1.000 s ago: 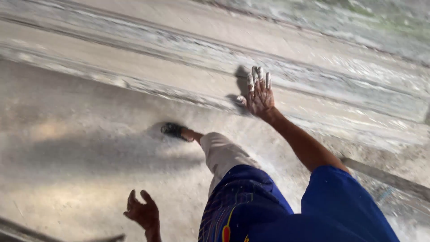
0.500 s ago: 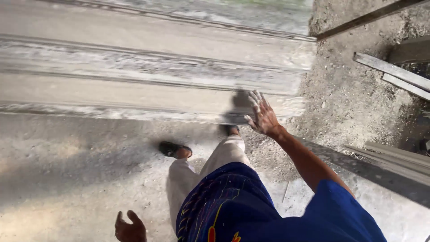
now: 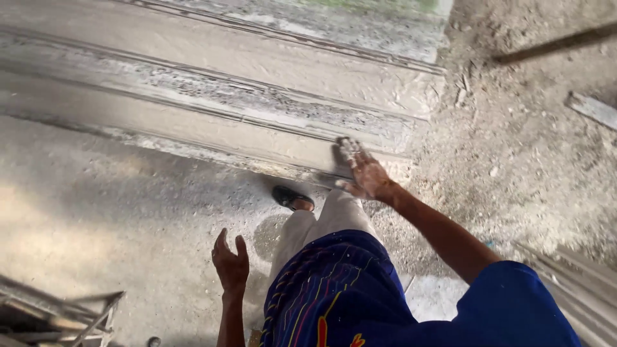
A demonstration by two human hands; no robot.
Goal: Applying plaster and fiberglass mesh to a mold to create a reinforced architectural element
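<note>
My right hand (image 3: 364,172), dusted with white powder, reaches forward with fingers spread above the near edge of long grey plaster slabs (image 3: 212,96) lying side by side on the ground. It holds nothing. My left hand (image 3: 230,263) hangs low at my side, fingers loosely apart and empty. My leg in light trousers (image 3: 321,222) steps forward, with a dark sandal (image 3: 292,198) on the concrete just short of the slabs. I wear a blue top (image 3: 508,308).
Dusty concrete floor (image 3: 96,218) runs under me. Rough dirt and rubble (image 3: 527,141) lie to the right with a loose strip (image 3: 591,109). More long strips (image 3: 578,276) sit at the lower right. A metal frame (image 3: 58,315) is at the lower left.
The view has swung right along the slabs, showing their end and the dirt. My foot has stepped forward. My left hand has risen higher into view; my right hand stays outstretched.
</note>
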